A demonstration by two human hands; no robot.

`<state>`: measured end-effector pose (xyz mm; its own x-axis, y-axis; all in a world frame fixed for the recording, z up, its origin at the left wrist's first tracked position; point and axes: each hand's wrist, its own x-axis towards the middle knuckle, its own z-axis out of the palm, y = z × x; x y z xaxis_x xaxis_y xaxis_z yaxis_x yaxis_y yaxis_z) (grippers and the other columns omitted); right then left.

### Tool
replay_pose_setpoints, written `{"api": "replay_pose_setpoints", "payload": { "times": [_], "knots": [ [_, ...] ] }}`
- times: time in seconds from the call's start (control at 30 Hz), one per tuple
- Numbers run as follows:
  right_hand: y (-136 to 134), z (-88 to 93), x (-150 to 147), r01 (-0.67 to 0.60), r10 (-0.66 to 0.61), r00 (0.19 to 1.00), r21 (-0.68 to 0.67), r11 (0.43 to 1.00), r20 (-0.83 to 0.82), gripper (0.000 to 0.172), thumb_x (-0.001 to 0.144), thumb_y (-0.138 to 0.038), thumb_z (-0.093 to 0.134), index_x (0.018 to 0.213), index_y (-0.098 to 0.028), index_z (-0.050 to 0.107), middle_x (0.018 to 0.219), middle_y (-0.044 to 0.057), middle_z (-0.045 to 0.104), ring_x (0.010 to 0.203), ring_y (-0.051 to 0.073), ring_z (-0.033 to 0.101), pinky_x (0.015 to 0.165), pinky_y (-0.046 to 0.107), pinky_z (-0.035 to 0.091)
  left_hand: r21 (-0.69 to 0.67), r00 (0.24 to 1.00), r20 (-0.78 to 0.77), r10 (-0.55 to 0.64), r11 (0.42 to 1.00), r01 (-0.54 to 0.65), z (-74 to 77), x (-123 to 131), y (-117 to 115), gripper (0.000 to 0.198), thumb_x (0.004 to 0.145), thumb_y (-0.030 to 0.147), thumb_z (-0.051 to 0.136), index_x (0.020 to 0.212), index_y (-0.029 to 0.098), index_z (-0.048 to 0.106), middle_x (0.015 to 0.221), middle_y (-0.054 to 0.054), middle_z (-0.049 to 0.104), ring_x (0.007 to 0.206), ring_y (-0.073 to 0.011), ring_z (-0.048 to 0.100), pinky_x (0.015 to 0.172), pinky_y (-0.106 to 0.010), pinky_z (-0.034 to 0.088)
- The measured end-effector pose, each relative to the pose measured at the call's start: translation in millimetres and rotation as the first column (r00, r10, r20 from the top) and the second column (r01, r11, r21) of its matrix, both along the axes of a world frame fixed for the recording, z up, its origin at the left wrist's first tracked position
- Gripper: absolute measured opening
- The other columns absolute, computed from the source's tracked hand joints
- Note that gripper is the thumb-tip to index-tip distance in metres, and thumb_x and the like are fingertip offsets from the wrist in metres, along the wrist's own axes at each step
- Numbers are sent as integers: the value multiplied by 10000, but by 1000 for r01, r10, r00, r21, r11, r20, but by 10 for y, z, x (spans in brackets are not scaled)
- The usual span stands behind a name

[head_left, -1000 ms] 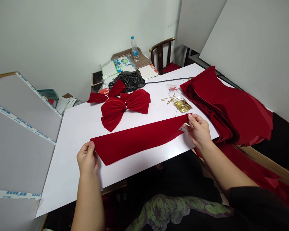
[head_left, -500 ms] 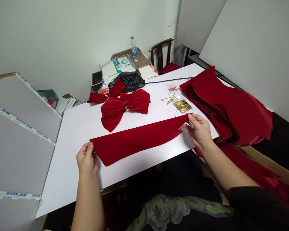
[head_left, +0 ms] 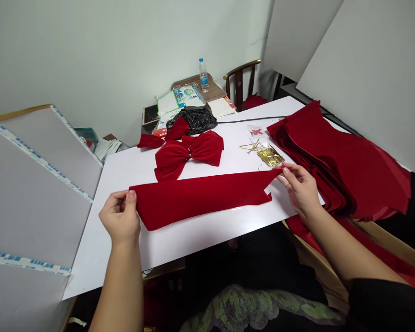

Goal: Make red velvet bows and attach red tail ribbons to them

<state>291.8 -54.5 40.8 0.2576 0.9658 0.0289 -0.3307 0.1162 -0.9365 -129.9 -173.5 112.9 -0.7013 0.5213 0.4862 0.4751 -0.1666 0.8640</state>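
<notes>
A long strip of red velvet (head_left: 197,199) lies across the middle of the white board (head_left: 200,242), its ends running toward 9 and 3 o'clock, with a notched, swallow-tail cut at the right end. The left hand (head_left: 120,219), at about 8 o'clock, is mostly closed, thumb on top and fingers curled under as it pinches the strip's left end. The right hand (head_left: 300,191), at about 4 o'clock, is partly open, its fingertips (head_left: 284,170) pinching the upper point of the notched end.

The velvet looks light, soft and limp, with a nap that should grip rather than slide. It will probably sag if lifted from one end, so the two ends are the sensible places to hold it; the narrow points may crease or fray.

At 12 o'clock sits a finished velvet bow (head_left: 188,154), with a separate red velvet piece (head_left: 169,134) just behind it, touching a black plastic bag (head_left: 193,121). Toward 1 o'clock lie gold twist ties (head_left: 269,156) in a clear packet — and at 2 to 3 o'clock, a thick stack of cut velvet pieces (head_left: 342,157).
</notes>
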Motion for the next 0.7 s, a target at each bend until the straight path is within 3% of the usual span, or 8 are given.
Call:
{"api": "replay_pose_setpoints", "payload": {
  "times": [0.07,0.13,0.23,0.33,0.4,0.47,0.6,0.7],
  "knots": [
    [4,125,-44,1,-31,983,168,986,180,455,760,-408,903,1146,-233,737,1225,74,727,1208,200,677,1148,387,522,-75,964,-228,-136,990,121,320,193,72,216,844,370,787,821,163,728,745,-9,669,669,-136,591,636,-260,485],
    [-59,399,-206,-156,7,924,358,921,383,407,842,-351,844,1220,-257,727,1338,80,688,1317,224,622,1224,426,445,-166,816,-467,-340,941,296,619,465,174,137,890,289,736,818,172,742,762,-16,695,681,-142,614,660,-268,501],
    [-217,901,-566,-501,52,755,524,689,653,349,895,-293,799,1233,-241,730,1205,82,749,1145,227,709,1067,390,556,-274,548,-655,-519,840,468,924,910,336,115,942,191,672,851,169,739,773,-11,717,684,-122,628,656,-244,480],
    [-291,1221,-835,-561,-118,701,646,517,703,289,947,-268,742,1227,-200,718,1129,93,767,1020,203,732,918,328,589,-342,396,-698,-597,763,548,1043,1219,429,139,974,183,640,874,165,735,794,-12,726,700,-117,638,679,-242,476],
    [-274,1294,-894,-566,-231,659,675,473,715,198,979,-236,689,1168,-191,728,1048,87,773,936,197,726,839,317,577,-369,358,-689,-631,729,577,1059,1309,444,134,974,172,638,879,164,733,798,-10,723,689,-113,631,669,-240,466],
    [-232,1307,-883,-583,-266,633,674,454,727,137,991,-197,656,1103,-191,735,965,67,770,847,180,710,762,297,554,-376,352,-671,-652,709,597,1056,1334,438,128,968,151,639,882,165,733,797,-8,721,683,-109,627,656,-236,459],
    [-186,1325,-814,-617,-187,665,674,407,723,88,982,-158,656,1003,-191,735,846,27,752,729,135,688,669,240,515,-387,348,-662,-664,700,599,1062,1335,407,124,968,151,642,892,176,737,797,-9,725,691,-115,635,659,-244,463],
    [-215,1369,-781,-613,-131,690,670,418,712,101,977,-151,647,964,-194,738,831,20,752,721,126,693,667,233,517,-403,335,-664,-668,697,593,1090,1346,380,131,981,182,637,896,179,737,796,-10,726,699,-122,643,664,-253,464]
  ]
}}
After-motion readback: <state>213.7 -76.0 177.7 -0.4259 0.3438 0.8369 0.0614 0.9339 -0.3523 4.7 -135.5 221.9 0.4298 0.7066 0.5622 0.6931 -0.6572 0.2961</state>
